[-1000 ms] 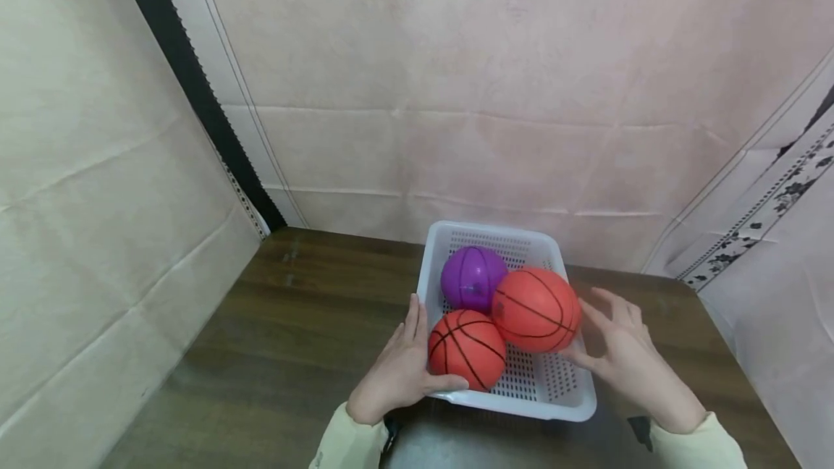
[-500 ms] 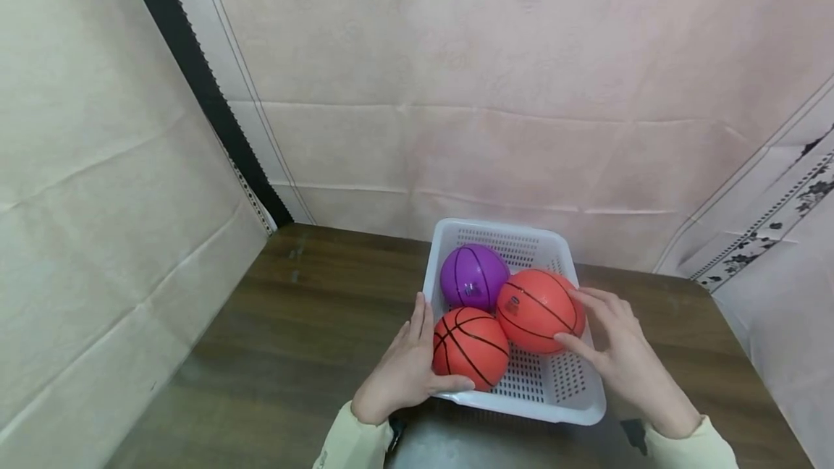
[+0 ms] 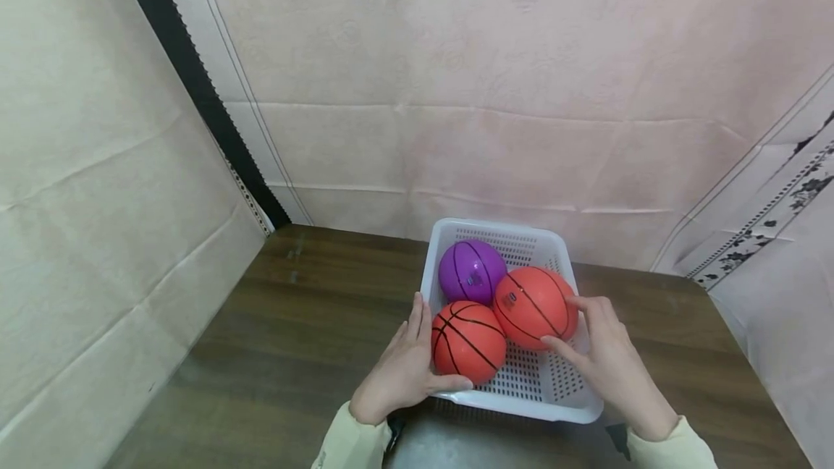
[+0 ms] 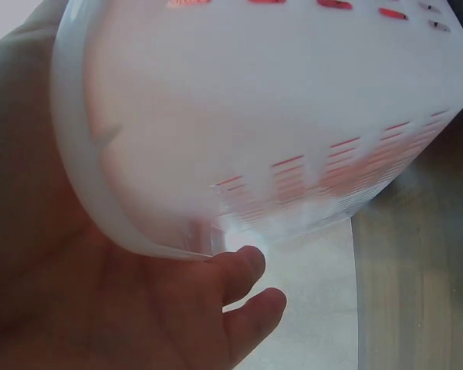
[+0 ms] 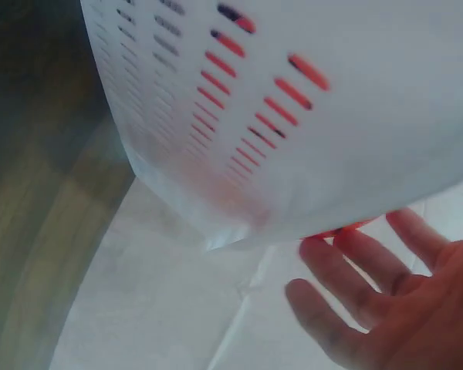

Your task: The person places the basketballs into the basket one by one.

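In the head view a white basket [image 3: 573, 412] holds three toy basketballs. The purple ball [image 3: 472, 271] lies toward the back left, an orange-red ball [image 3: 468, 342] at the front left, and another orange-red ball [image 3: 536, 307] on the right. With fingers extended along the left rim and thumb along the front, my left hand [image 3: 402, 368] rests against the basket's near-left corner. My right hand [image 3: 611, 360] holds the right ball between thumb and fingers, over the right rim. In the right wrist view, other fingers [image 5: 336, 281] extend outside the basket; the ball is mostly hidden there.
The basket stands on a dark wooden table [image 3: 313, 310], close to the pale cloth backdrop [image 3: 495, 93] at the back. Cloth walls [image 3: 117, 165] flank both sides. A grey, shiny patch [image 3: 482, 444] lies in front of the basket.
My right thumb has moved onto the front of the right ball, and that ball's black lines have turned. The left hand stays at its corner.
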A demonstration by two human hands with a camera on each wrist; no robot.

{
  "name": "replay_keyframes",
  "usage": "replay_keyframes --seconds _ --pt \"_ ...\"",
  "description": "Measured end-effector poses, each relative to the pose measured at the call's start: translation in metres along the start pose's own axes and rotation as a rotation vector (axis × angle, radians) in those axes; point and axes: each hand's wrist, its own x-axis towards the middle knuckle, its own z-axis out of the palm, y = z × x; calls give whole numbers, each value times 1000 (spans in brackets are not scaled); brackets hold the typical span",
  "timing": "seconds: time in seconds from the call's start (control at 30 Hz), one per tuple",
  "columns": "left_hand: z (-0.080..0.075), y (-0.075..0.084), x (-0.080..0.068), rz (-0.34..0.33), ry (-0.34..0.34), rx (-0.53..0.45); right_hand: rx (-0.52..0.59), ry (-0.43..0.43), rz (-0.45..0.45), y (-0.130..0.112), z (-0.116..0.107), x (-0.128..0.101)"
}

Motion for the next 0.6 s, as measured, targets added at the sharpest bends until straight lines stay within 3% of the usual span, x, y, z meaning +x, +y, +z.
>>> replay_keyframes --seconds 0.2,0.6 --pt "1 -2 2 0 -6 0 -20 -48 47 -3 1 -6" --pt "2 -8 3 -16 -12 -33 -22 -38 45 -2 13 -12"
